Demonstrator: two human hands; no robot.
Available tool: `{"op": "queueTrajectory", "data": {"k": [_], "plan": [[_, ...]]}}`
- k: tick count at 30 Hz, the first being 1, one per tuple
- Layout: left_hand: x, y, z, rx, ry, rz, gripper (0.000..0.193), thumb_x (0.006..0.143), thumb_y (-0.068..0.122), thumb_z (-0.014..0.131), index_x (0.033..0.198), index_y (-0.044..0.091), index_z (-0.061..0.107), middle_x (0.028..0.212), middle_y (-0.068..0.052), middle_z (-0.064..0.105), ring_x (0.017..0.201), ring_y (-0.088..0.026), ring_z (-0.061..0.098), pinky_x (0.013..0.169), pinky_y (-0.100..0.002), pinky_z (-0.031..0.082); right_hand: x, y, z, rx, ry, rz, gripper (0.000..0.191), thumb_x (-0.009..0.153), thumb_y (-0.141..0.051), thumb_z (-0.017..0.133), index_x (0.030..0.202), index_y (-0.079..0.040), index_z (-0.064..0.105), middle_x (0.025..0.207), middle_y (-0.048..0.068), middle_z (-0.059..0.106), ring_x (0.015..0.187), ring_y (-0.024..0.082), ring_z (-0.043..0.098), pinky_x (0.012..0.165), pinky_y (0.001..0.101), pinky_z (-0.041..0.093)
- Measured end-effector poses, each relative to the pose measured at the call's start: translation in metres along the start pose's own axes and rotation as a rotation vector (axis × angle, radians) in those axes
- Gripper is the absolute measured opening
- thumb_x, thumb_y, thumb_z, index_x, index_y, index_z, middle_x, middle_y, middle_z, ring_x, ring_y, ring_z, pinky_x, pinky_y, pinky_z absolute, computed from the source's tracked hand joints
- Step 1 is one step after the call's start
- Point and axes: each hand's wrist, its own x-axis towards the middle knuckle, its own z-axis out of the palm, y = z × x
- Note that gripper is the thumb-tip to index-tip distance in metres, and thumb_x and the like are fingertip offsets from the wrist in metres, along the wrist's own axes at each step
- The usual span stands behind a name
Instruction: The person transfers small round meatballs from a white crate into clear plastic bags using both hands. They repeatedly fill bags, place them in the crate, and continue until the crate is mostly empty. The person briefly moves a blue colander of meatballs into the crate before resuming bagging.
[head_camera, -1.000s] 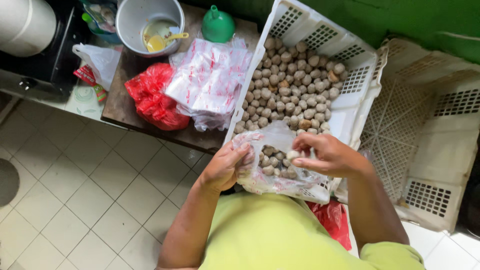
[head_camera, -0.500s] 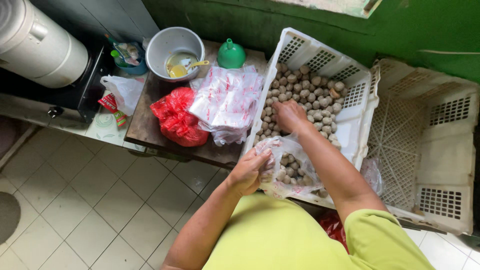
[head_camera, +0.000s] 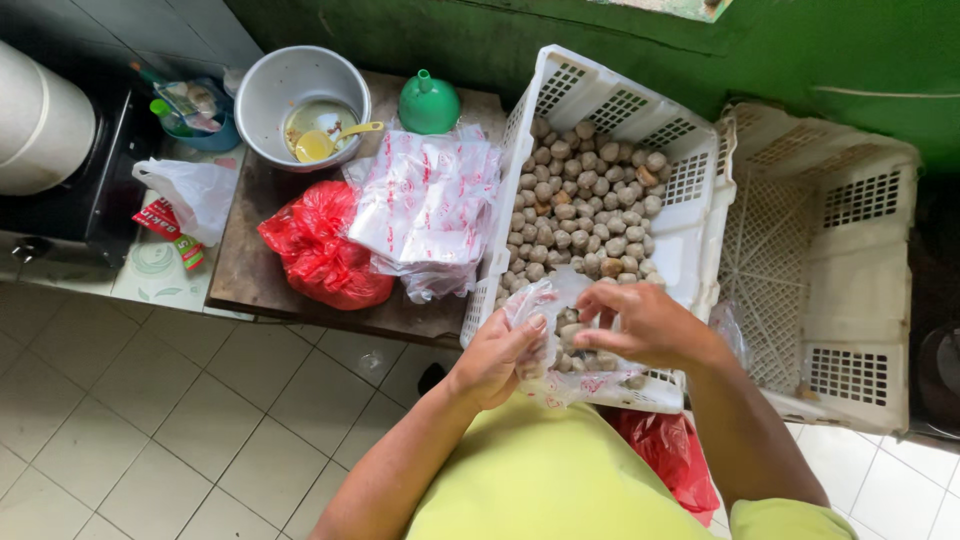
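your left hand pinches the clear bag open. your right hand cups meatballs over its mouth. the crate of meatballs lies at twelve o'clock, nearer your right hand.

Can't really see how full the clear bag is, since the right hand covers its mouth and the left hand hides its near side. The red bag below the grip is mostly behind the arm.
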Motion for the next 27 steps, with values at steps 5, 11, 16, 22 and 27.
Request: {"op": "queueTrajectory", "data": {"k": [5, 11, 16, 22, 27], "plan": [[0.0, -0.001, 0.001, 0.014, 0.062, 0.007, 0.034, 0.107, 0.015, 0.055, 0.14, 0.008, 0.053, 0.093, 0.003, 0.056, 0.076, -0.006, 0.052, 0.068, -0.024, 0.047, 0.073, 0.03, -0.016, 0.001, 0.477, 0.117, 0.024, 0.097, -0.028, 0.071, 0.106, -0.006, 0.072, 0.091, 0.012, 0.074, 0.082, 0.024, 0.069, 0.073, 0.0366, 0.055], [0.001, -0.001, 0.004, 0.027, 0.106, 0.003, 0.034, 0.106, 0.015, 0.056, 0.139, 0.007, 0.054, 0.096, 0.002, 0.059, 0.078, -0.006, 0.054, 0.068, -0.024, 0.047, 0.157, 0.036, -0.003, -0.628, 0.202, 0.364, 0.045, 0.091, -0.051, 0.073, 0.107, -0.009, 0.074, 0.1, 0.019, 0.075, 0.095, 0.038, 0.071, 0.085, 0.0507, 0.055], [-0.001, -0.001, 0.006, 0.066, 0.166, 0.002, 0.034, 0.103, 0.017, 0.056, 0.136, 0.009, 0.054, 0.098, 0.0, 0.062, 0.082, -0.007, 0.059, 0.074, -0.027, 0.053, 0.164, 0.037, -0.002, -0.591, 0.214, 0.354, 0.043, 0.08, -0.045, 0.079, 0.104, -0.011, 0.073, 0.102, 0.016, 0.075, 0.096, 0.035, 0.071, 0.084, 0.049, 0.056], [-0.003, -0.002, 0.004, 0.035, 0.082, 0.021, 0.037, 0.105, 0.016, 0.057, 0.141, 0.009, 0.053, 0.097, 0.003, 0.058, 0.081, -0.006, 0.055, 0.07, -0.024, 0.047, 0.068, 0.046, -0.038, 0.527, -0.103, -0.039, 0.034, 0.091, -0.035, 0.076, 0.099, -0.004, 0.065, 0.078, 0.005, 0.062, 0.06, 0.012, 0.051, 0.051, 0.0252, 0.045], [0.001, 0.0, 0.006, 0.051, 0.115, 0.029, 0.037, 0.105, 0.015, 0.056, 0.142, 0.009, 0.053, 0.094, 0.002, 0.058, 0.079, -0.007, 0.054, 0.068, -0.025, 0.046, 0.016, 0.026, -0.023, 0.062, -0.183, -0.348, 0.028, 0.085, -0.029, 0.078, 0.097, -0.006, 0.07, 0.082, 0.001, 0.071, 0.069, 0.01, 0.065, 0.059, 0.0264, 0.055]]}}
